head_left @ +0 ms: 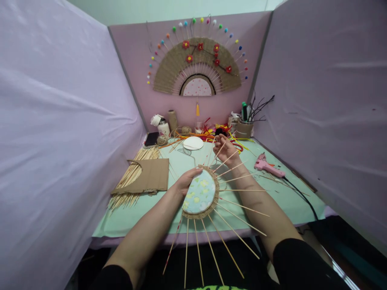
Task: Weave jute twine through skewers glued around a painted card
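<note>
My left hand [188, 180] is closed on the upper left edge of a half-round fan base [201, 192] covered in light blue cloth with yellow-green patches. Brown twine [216, 197] is woven along its curved rim. Thin bamboo sticks [243, 190] spread outward from that rim, to the right and toward me. Beyond the upper sticks, my right hand [224, 150] is raised with its fingers pinched together on what looks like the thin twine. The fingertips partly hide the strand. Some of the sticks cross in front of my right hand and forearm.
A pink glue gun [269, 166] lies at right, its black cord trailing off the table. Cut cardboard [154, 174] rests over many bamboo sticks [121, 198] at left. Behind are a white disc [193, 143], pipe cleaners and a phone [151, 139]. A finished fan [198, 52] hangs on the back panel.
</note>
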`<state>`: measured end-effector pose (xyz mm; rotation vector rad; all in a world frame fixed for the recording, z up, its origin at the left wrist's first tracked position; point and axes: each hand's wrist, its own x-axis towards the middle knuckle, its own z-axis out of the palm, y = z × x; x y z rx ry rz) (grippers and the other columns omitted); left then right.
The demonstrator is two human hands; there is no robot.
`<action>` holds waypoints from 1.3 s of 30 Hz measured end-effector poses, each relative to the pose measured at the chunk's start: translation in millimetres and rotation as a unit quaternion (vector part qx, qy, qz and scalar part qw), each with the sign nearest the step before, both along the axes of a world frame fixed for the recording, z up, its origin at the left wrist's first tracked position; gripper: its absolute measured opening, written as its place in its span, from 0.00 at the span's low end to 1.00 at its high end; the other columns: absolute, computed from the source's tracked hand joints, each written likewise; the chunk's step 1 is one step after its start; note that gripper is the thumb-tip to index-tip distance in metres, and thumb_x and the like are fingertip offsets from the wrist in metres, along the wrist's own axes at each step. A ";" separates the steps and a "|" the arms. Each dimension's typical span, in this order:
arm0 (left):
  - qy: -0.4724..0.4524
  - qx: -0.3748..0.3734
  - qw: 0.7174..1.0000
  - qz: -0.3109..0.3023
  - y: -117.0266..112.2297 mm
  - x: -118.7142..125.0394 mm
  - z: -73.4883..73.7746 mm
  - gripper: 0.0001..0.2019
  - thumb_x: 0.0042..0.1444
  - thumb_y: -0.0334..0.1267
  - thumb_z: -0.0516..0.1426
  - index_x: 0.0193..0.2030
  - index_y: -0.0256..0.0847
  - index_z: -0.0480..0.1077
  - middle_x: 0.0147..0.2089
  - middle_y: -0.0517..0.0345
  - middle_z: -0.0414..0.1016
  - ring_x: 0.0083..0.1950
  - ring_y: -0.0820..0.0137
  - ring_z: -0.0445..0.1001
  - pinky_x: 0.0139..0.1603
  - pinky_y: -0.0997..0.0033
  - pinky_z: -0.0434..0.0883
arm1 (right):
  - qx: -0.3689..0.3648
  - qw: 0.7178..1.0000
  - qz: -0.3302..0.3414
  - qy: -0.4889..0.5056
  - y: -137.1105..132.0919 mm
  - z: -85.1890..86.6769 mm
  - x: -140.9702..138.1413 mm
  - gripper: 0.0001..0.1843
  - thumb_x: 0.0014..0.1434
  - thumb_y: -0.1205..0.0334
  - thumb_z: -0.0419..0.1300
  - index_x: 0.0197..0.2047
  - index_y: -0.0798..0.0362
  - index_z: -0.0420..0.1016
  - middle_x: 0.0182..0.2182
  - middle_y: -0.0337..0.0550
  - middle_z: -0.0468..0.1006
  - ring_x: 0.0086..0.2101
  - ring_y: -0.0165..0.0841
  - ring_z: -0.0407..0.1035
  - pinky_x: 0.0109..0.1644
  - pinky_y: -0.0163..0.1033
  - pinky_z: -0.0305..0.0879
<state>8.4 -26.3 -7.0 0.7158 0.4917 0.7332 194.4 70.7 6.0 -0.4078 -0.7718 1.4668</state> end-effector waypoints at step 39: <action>-0.041 -0.039 0.992 0.116 0.4 10.6 -6.0 0.14 0.57 0.37 0.55 0.50 0.38 0.70 0.42 0.50 0.79 0.43 0.63 0.77 0.52 0.61 0.67 | -0.129 0.976 0.150 -0.094 -8.5 -32.4 -57.8 0.08 0.51 0.65 0.62 0.36 0.55 0.76 0.42 0.49 0.80 0.43 0.38 0.74 0.54 0.45 0.68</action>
